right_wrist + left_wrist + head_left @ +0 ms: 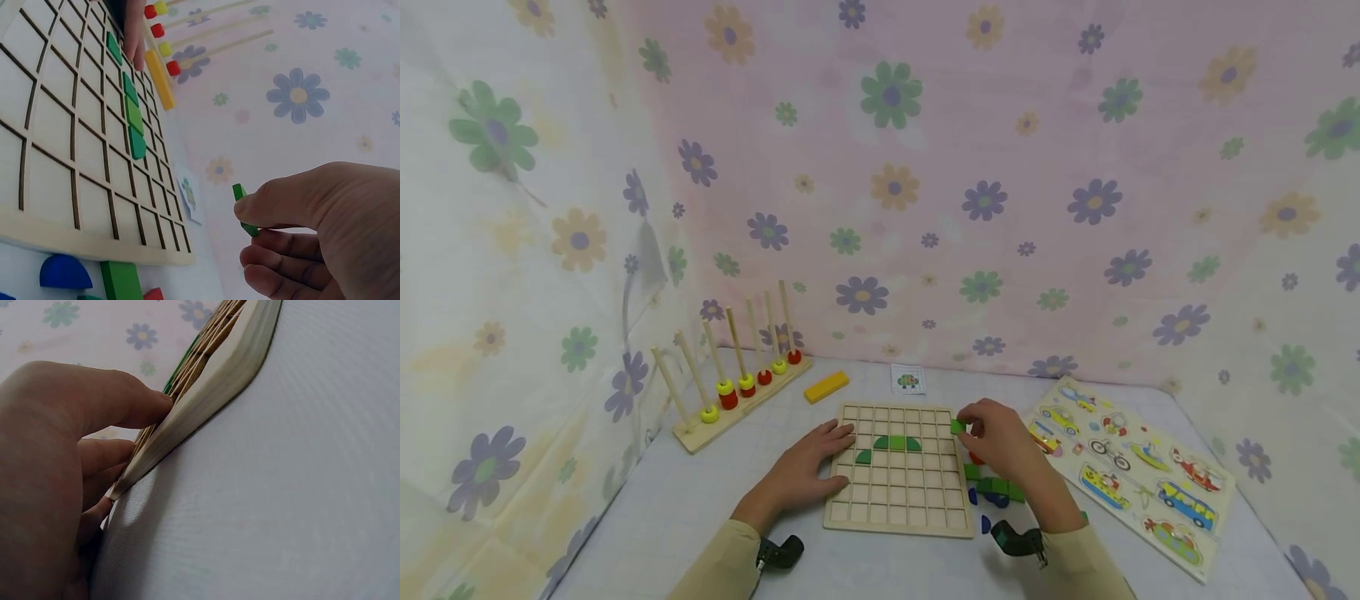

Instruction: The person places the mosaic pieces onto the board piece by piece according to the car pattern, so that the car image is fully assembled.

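Note:
A wooden grid board (895, 529) lies flat on the white cloth. In one row sit a green square (897, 443) and two dark green rounded pieces, one on each side of it. Another dark green piece (863, 457) lies one row nearer, to the left. My left hand (797, 471) rests on the board's left edge, fingers extended and thumb on the rim. Above the board's far right corner, my right hand (1000, 437) pinches a small green block (245, 215) between thumb and fingertips, off the surface.
Loose green blocks (996, 487), blue rounded pieces (986, 524) and a red piece (975, 457) lie right of the board. A picture card (908, 380) and yellow block (827, 387) are behind it. A peg stand (745, 404) stands left; a vehicle puzzle board (1135, 475) lies right.

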`<action>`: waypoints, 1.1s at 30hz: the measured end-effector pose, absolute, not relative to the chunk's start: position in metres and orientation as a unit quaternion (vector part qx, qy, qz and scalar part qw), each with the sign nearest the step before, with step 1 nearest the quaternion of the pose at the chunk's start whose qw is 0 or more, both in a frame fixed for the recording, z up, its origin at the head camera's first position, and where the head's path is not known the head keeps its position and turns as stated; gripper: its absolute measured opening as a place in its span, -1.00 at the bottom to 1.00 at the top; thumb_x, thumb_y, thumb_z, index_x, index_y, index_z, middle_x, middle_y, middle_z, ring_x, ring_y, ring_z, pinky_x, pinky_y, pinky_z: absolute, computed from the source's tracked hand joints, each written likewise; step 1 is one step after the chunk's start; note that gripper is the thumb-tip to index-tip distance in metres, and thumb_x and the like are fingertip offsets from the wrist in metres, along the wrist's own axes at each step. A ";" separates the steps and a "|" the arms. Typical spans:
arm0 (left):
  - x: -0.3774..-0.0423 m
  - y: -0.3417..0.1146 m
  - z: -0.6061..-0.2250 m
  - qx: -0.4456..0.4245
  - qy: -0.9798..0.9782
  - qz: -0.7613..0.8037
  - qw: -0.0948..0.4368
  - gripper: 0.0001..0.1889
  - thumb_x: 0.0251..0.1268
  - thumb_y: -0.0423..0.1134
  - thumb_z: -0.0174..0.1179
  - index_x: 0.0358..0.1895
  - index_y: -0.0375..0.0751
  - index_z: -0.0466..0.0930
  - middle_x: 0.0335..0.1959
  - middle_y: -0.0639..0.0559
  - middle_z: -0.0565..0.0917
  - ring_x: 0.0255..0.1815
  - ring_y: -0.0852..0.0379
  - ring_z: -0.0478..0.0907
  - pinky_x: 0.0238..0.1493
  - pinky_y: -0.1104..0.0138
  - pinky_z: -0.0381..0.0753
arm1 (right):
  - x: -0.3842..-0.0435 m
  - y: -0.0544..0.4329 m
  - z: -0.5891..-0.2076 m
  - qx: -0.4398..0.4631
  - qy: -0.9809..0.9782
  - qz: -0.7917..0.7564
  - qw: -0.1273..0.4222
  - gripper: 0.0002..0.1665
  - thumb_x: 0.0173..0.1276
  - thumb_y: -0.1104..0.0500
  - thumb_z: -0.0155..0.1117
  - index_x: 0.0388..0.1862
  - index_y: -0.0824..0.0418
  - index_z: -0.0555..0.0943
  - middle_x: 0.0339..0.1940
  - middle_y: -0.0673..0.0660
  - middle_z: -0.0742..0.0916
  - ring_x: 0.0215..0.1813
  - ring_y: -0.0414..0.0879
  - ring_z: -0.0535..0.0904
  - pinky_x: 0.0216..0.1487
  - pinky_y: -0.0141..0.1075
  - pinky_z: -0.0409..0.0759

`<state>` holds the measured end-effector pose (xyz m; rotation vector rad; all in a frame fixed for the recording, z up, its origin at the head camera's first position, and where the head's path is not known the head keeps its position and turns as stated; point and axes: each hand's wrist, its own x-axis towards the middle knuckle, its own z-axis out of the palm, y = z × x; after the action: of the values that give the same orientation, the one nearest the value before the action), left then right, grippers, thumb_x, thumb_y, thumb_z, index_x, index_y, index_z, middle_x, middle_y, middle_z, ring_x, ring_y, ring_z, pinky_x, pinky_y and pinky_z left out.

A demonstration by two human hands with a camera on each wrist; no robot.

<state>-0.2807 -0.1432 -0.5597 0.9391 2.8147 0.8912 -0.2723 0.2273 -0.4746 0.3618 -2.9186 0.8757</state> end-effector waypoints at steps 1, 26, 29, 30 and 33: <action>-0.281 -0.143 -0.560 0.303 0.908 0.288 0.021 -0.27 0.45 0.11 0.32 0.62 -0.05 0.48 0.68 0.10 0.36 0.74 -0.15 0.10 0.56 -0.27 0.26 | -0.273 0.226 -0.474 0.124 -0.950 0.285 0.040 -0.76 0.39 0.27 0.56 0.02 0.18 0.82 -0.24 -0.02 0.68 -0.26 -0.13 0.54 -0.25 -0.21 0.62; -0.279 -0.143 -0.557 0.300 0.908 0.290 0.034 -0.27 0.46 0.09 0.31 0.62 -0.05 0.47 0.69 0.12 0.34 0.76 -0.12 0.07 0.59 -0.26 0.21 | -0.271 0.175 -0.472 0.199 -0.936 0.287 0.043 -0.79 0.36 0.30 0.58 -0.05 0.18 0.82 -0.20 -0.01 0.70 -0.27 -0.17 0.51 -0.24 -0.23 0.60; -0.280 -0.143 -0.557 0.296 0.910 0.288 0.037 -0.27 0.45 0.09 0.31 0.63 -0.03 0.46 0.70 0.14 0.32 0.76 -0.10 0.05 0.60 -0.24 0.20 | -0.271 0.170 -0.474 0.210 -0.935 0.281 0.049 -0.79 0.36 0.31 0.58 -0.04 0.18 0.81 -0.21 0.01 0.70 -0.28 -0.18 0.50 -0.25 -0.23 0.59; -0.280 -0.143 -0.557 0.295 0.910 0.288 0.037 -0.27 0.46 0.09 0.31 0.63 -0.02 0.46 0.70 0.15 0.32 0.76 -0.09 0.05 0.60 -0.24 0.20 | -0.271 0.169 -0.474 0.214 -0.935 0.279 0.050 -0.79 0.37 0.31 0.57 -0.05 0.18 0.81 -0.21 0.02 0.70 -0.28 -0.18 0.49 -0.26 -0.24 0.58; -0.280 -0.143 -0.557 0.293 0.912 0.285 0.039 -0.27 0.46 0.09 0.30 0.65 0.02 0.45 0.71 0.19 0.30 0.77 -0.06 0.03 0.62 -0.21 0.19 | -0.270 0.164 -0.475 0.224 -0.933 0.277 0.054 -0.80 0.37 0.31 0.57 -0.05 0.19 0.81 -0.22 0.02 0.69 -0.29 -0.18 0.48 -0.28 -0.25 0.56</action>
<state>-0.2797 -0.1431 -0.5566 0.8999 2.7951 0.8753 -0.2702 0.1642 -0.4754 0.6789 -2.8334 0.8413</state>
